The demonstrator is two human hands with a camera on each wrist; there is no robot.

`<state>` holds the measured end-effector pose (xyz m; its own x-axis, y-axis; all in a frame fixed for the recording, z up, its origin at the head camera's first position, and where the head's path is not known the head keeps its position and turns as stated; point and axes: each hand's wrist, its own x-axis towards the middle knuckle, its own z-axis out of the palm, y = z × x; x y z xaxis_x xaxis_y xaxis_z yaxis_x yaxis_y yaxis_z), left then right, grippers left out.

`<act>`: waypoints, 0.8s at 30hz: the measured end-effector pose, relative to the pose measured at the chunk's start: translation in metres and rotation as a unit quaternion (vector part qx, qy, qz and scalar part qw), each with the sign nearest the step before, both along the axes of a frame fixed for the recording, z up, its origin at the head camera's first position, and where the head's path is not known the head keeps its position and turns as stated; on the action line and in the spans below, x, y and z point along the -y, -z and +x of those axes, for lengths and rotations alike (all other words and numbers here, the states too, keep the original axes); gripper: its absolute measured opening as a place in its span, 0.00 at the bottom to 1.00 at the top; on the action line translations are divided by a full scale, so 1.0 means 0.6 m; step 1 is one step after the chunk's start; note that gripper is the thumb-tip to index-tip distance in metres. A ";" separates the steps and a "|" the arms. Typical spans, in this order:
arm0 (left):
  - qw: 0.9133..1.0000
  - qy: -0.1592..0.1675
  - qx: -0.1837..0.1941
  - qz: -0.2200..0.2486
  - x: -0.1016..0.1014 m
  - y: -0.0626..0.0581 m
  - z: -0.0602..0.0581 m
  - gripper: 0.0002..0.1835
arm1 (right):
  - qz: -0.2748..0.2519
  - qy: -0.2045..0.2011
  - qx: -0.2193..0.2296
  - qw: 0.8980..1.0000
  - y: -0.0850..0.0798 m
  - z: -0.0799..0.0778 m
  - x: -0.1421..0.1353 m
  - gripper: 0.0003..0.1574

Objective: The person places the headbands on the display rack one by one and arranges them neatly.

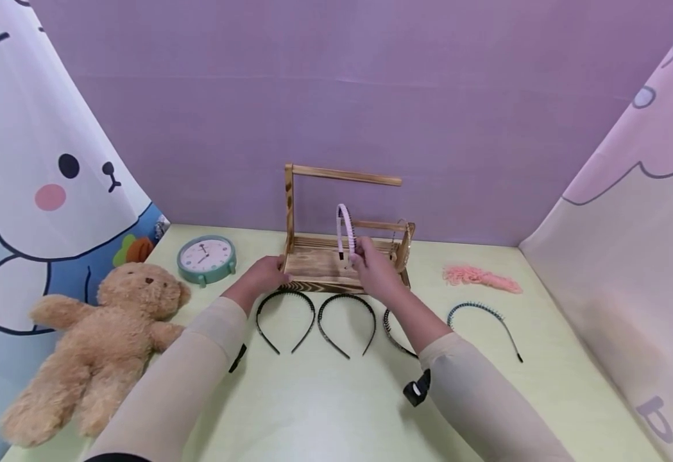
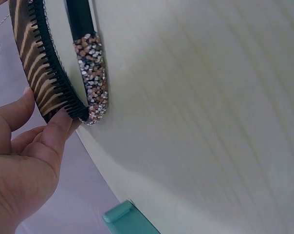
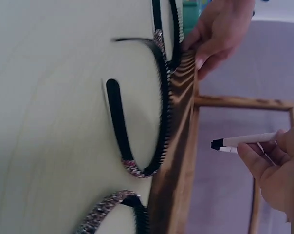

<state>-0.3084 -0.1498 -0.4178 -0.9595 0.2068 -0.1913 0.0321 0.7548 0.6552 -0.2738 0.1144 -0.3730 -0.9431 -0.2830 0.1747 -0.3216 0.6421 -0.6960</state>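
Observation:
A wooden rack (image 1: 319, 264) with a raised bar stands at the back of the table. Its front left corner is pinched by my left hand (image 1: 264, 274), the thumb on one side in the left wrist view. My right hand (image 1: 373, 269) holds a pale pink headband (image 1: 342, 221) upright over the rack's base, and its black tip shows in the right wrist view. In front of the rack lie several dark headbands, including a left one (image 1: 260, 321) and a middle one (image 1: 320, 321); glittery stones cover the near headband (image 2: 93, 73). Another is partly hidden behind my right forearm.
Beaded strands (image 1: 407, 247) hang at the rack's right end. To the right lie a blue-toned headband (image 1: 489, 309) and a pink fringed bundle (image 1: 480, 279). A teal clock (image 1: 206, 256) and a teddy bear (image 1: 108, 343) are on the left. Printed curtains flank the table.

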 end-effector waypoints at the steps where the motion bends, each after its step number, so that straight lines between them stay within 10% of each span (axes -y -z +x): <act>1: 1.000 0.000 0.001 0.000 -0.001 0.000 0.000 0.34 | -0.002 0.009 -0.001 1.000 0.005 -0.005 -0.003 0.13; 24: 1.000 -0.005 0.017 0.003 0.002 0.004 0.001 0.36 | 0.066 0.162 0.021 0.984 0.045 -0.037 -0.089 0.22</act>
